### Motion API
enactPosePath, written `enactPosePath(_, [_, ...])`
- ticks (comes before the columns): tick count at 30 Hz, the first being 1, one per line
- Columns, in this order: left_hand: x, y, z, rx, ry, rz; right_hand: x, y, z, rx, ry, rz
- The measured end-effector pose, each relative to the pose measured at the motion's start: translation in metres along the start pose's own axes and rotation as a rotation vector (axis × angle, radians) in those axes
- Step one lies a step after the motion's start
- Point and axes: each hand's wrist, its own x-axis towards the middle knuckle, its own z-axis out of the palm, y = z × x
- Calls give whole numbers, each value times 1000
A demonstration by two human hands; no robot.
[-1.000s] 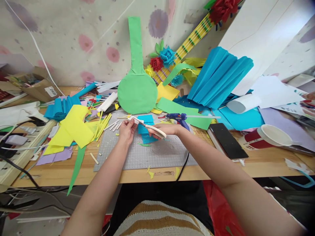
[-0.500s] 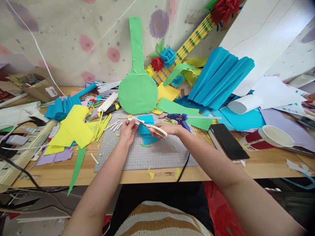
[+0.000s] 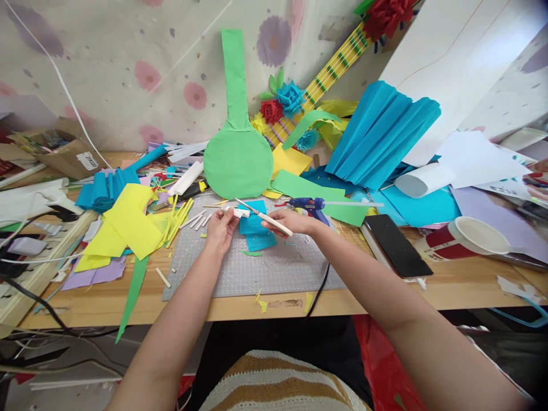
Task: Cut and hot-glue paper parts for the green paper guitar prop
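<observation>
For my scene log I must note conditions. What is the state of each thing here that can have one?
scissors: in right hand, blades too thin to judge
white stick: pinched in left hand
glue gun: lying on its side
phone: flat, screen dark
paper cup: tipped on its side
cardboard box: open

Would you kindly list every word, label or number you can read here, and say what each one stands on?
White label on the cardboard box: dark print, too blurred to read.
Printed sheets at the right edge: too small to read.
Red cup: white marking, not legible.
Nothing else shows text.
</observation>
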Motion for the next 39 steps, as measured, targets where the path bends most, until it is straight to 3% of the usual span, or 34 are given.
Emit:
enactPosePath(5, [-1,0,2,42,-13,-6,-11,8,-3,-432,301,35])
enactPosePath(17, [-5,2,4,86,-35,-31,-27,17,17,-1008,452,401])
enactPosePath(26, [-5,0,3,116,-11,-27,-22,24,29,-1081,541,422])
enactPosePath(33, [-6,-2,3,147,8,17,-42,33,24,-1047,743,75])
enactPosePath(35, [-6,-2,3,145,25,44,-54,40,24,-963,841,110])
enactPosePath(39, [-5,-2,1,171,37,127,-76,59,22,-803,1011,339])
